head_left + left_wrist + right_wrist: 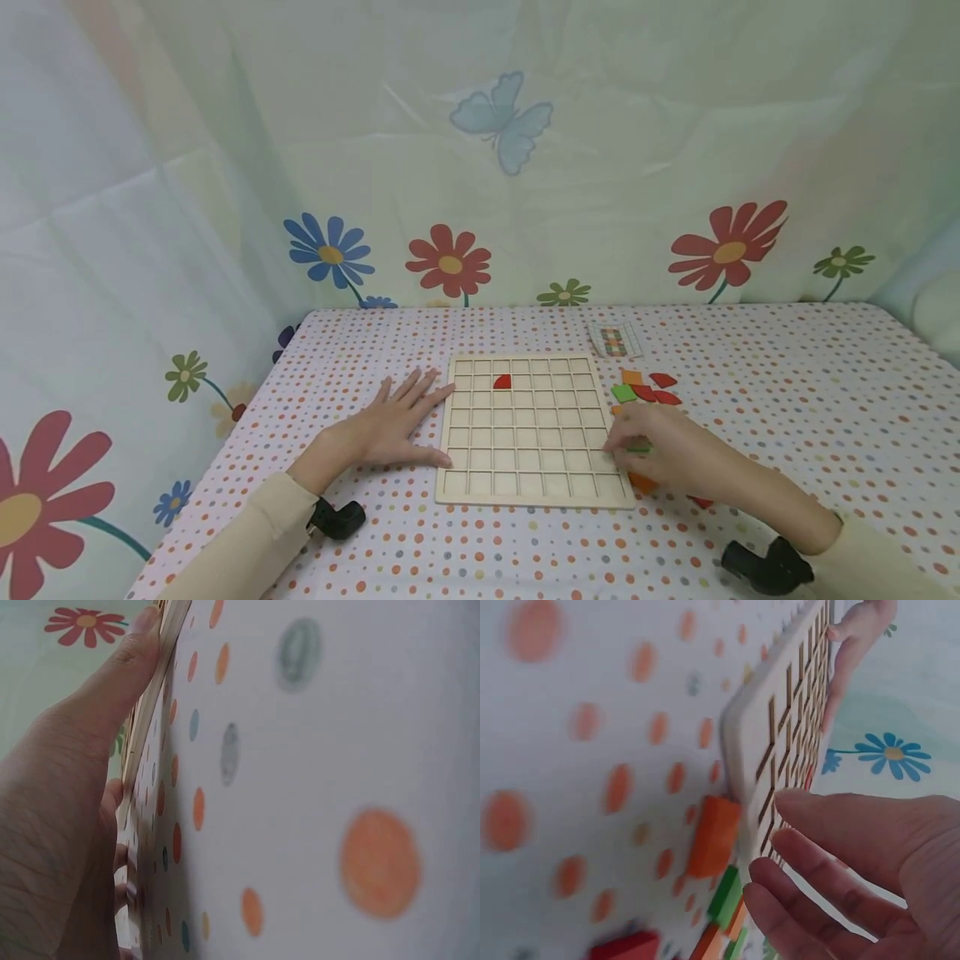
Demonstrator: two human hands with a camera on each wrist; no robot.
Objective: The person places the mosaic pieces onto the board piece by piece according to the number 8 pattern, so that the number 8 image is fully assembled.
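A pale wooden grid board [527, 437] lies flat on the table, with a red quarter-round piece [503, 382] in one cell of its second row from the back. Spread wide, my left hand [386, 429] rests at the board's left edge, thumb and index fingertip touching the frame. My right hand [671, 446] hovers by the board's right edge, fingers loosely bent; the right wrist view shows nothing between thumb and fingers. Around and beneath it are loose pieces: a green one [623, 392], an orange one [714, 836] and several red ones [663, 380]. The hand hides some of them.
A small printed card [615, 341] with a coloured pattern lies behind the loose pieces. A dotted cloth [787, 392] covers the table, and a flowered curtain [600, 167] hangs at the back. Black wrist devices [768, 567] sit on both sleeves.
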